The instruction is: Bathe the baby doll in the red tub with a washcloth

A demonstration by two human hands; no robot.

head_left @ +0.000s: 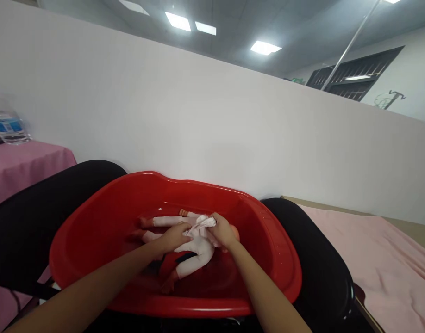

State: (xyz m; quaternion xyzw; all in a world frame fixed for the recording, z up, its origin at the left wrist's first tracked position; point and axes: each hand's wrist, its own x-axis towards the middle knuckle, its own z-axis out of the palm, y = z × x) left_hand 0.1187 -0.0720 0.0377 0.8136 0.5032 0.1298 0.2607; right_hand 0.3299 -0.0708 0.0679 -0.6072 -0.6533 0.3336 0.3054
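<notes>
A baby doll (195, 264) in pale, close-fitting clothing lies on its back in a red baby bathtub (104, 212). Its feet point left, and its head is mostly hidden behind my right hand (223, 231). Over the doll's chest, that hand's fingers pinch a raised fold of light pink-white cloth (204, 223). My left hand (177, 237) grips the same cloth from the left, fingers curled. Whether this cloth is the doll's own top or a separate piece, I cannot tell. One doll arm reaches towards the tub's near side.
Black chairs (316, 249) flank the tub. A white partition (212, 115) rises right behind it. At left, a plastic water bottle (7, 125) stands on a pink-covered table (35, 157). Pink cloth (379, 259) covers a surface at right.
</notes>
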